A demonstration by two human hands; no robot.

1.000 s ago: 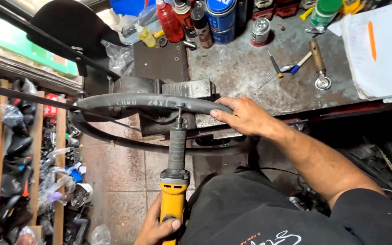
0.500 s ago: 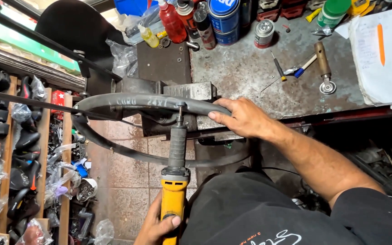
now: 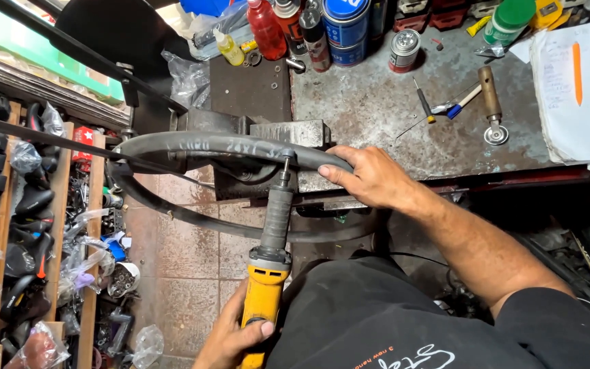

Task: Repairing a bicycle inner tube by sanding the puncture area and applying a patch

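Workbench [image 3: 377,109]: one tube [image 3: 227,145], one grinder [image 3: 268,273], two hands [image 3: 370,179].

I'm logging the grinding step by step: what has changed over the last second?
Almost nothing. The right hand stays pressed on the black tyre at the vise; the left hand still holds the yellow die grinder, its tip at the tyre. Only the camera view shifted slightly.
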